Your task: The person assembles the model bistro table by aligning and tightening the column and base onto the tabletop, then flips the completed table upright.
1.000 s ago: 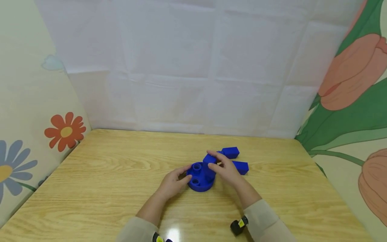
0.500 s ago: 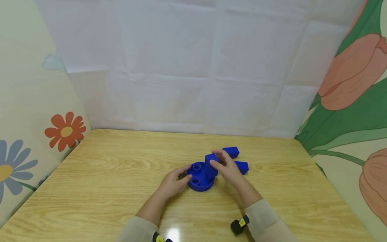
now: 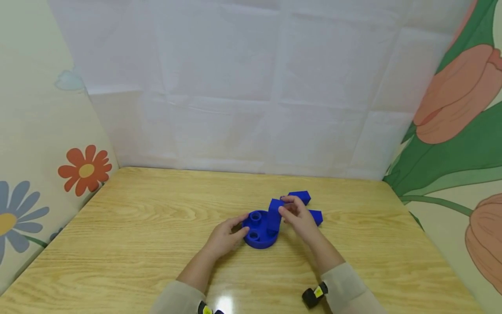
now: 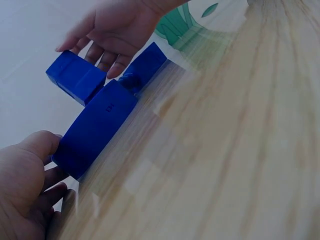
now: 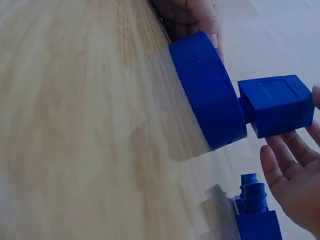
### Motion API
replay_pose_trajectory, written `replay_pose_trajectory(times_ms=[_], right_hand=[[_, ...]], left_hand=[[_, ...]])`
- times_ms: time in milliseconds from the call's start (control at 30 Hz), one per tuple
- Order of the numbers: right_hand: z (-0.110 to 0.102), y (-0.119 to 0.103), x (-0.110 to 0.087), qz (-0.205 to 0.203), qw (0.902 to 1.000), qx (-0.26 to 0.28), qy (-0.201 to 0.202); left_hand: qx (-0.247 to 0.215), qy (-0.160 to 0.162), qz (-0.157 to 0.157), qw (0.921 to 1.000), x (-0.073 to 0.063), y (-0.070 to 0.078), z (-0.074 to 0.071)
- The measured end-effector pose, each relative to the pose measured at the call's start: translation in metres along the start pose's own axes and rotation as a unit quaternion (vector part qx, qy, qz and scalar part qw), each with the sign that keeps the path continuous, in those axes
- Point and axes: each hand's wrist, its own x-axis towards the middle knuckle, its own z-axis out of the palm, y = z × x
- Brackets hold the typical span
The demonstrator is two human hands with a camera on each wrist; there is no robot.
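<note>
A round blue base [image 3: 260,243] with a raised rim and ring-shaped sockets lies flat on the table. My left hand [image 3: 225,237] holds its left side, thumb and fingers spread along the rim. On the base's right side stands a blue rectangular block [image 3: 274,216], leaning slightly. A short neck joins it to the base, as the right wrist view shows on the same block [image 5: 282,105]. My right hand [image 3: 301,220] holds the block's upper part between thumb and fingertips. The socket under the block is hidden.
Two more blue blocks lie on their sides behind my right hand, a far block [image 3: 301,197] and a nearer block [image 3: 317,217]. Ridged round pegs [image 5: 255,197] stick out of their ends. A white cloth [image 3: 219,131] hangs behind the wooden table [image 3: 157,209].
The right hand has shifted slightly right and its fingers have moved round the block, which has turned and leans a little more to the right. The left hand and base stay still.
</note>
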Motion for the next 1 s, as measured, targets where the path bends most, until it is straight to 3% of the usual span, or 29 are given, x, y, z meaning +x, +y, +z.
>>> replay_pose_trajectory(times_ms=[300,500,733,1000], right_hand=[[-0.008,0.003,-0.005,-0.006,0.9983,-0.055,-0.018],[-0.01,0.005,-0.007,0.005,0.9978,-0.064,-0.017],[-0.01,0.003,-0.008,0.024,0.9986,-0.047,-0.008],[-0.016,0.004,-0.013,-0.011,0.9988,0.011,-0.046]], left_hand=[[-0.009,-0.001,-0.011,0.9999,-0.001,0.001,-0.001],[-0.011,-0.002,-0.009,0.9999,-0.001,0.002,0.0],[-0.009,0.002,-0.005,0.9999,-0.001,0.002,0.0],[-0.013,-0.001,-0.01,0.9999,-0.001,0.002,0.0]])
